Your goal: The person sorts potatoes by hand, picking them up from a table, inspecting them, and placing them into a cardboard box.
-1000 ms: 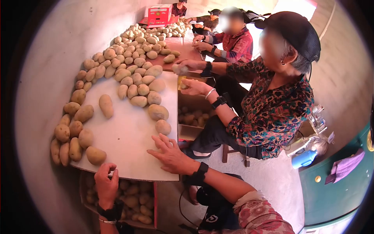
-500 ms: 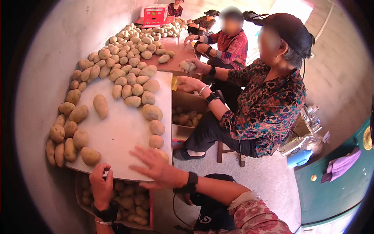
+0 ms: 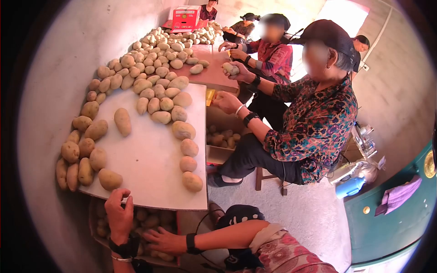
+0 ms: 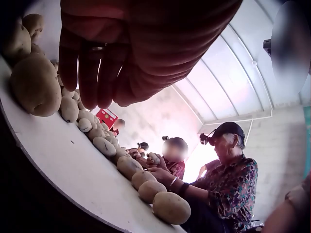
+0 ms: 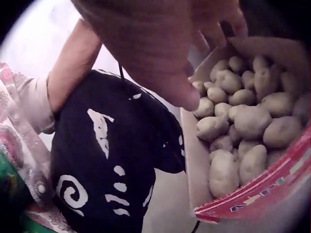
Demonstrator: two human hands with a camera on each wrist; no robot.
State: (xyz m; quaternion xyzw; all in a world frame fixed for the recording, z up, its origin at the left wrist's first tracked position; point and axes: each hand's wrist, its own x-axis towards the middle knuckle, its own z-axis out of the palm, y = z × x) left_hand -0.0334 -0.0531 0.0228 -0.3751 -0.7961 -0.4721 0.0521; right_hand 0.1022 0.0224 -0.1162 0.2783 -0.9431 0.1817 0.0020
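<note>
My left hand (image 3: 119,216) is at the front edge of the white tabletop (image 3: 150,173), fingers loosely bent and holding nothing. Just beyond it lies a potato (image 3: 110,179), the nearest of a group along the wall side. My right hand (image 3: 166,241) is below the tabletop, over a cardboard box (image 5: 195,174) of potatoes (image 5: 250,121). Its fingers are spread, and the right wrist view has them at the box's rim with nothing in the grasp. Along the table's right edge runs a row of potatoes ending in a yellowish one (image 3: 192,182).
A large heap of potatoes (image 3: 159,59) covers the far table, with a red box (image 3: 185,18) behind. At right sits a person (image 3: 314,123) in a patterned shirt, holding a potato (image 3: 231,68). Another box (image 3: 221,152) stands below the table there. More people sit farther back.
My right hand has left the tabletop's right edge and dropped to the box below, uncovering the nearest potatoes of that row. My left hand stays by the front edge.
</note>
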